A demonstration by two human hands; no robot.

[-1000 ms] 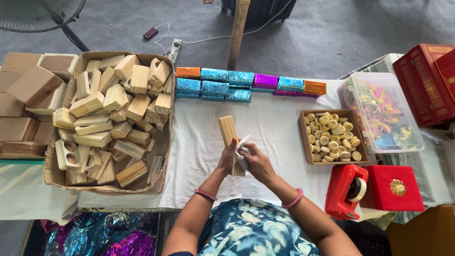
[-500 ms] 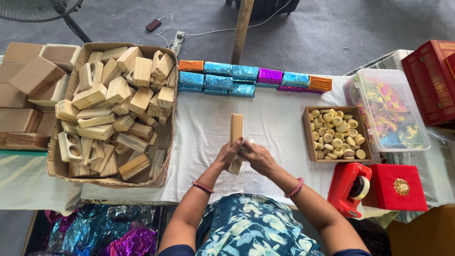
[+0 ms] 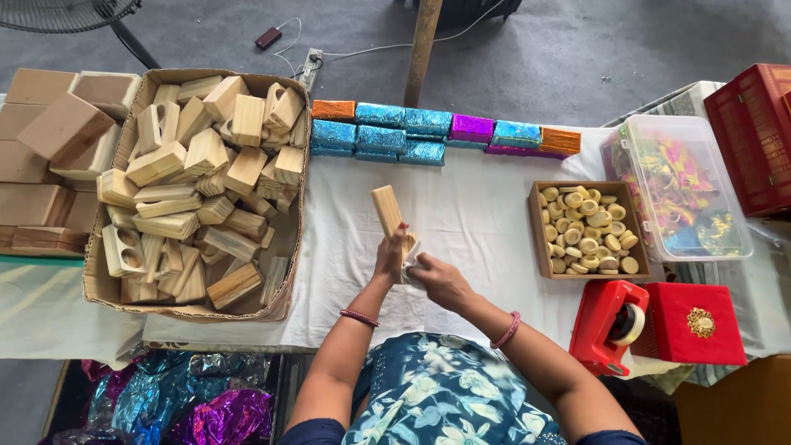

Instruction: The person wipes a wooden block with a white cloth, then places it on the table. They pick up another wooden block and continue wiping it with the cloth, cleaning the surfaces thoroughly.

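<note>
Both hands [image 3: 416, 265] have tilted the wooden block [image 3: 387, 211] leftward.

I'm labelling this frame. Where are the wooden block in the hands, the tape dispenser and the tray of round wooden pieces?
wooden block [image 3: 386, 208]: head view, upper face.
tape dispenser [image 3: 600, 320]: head view, red body.
tray of round wooden pieces [image 3: 537, 231]: head view, left wall.

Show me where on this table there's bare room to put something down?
The white cloth lies bare between the hands and the tray of round wooden pieces, and between the foil-wrapped blocks and the wooden block in the left hand. The cardboard box fills the left; the containers crowd the right.
</note>
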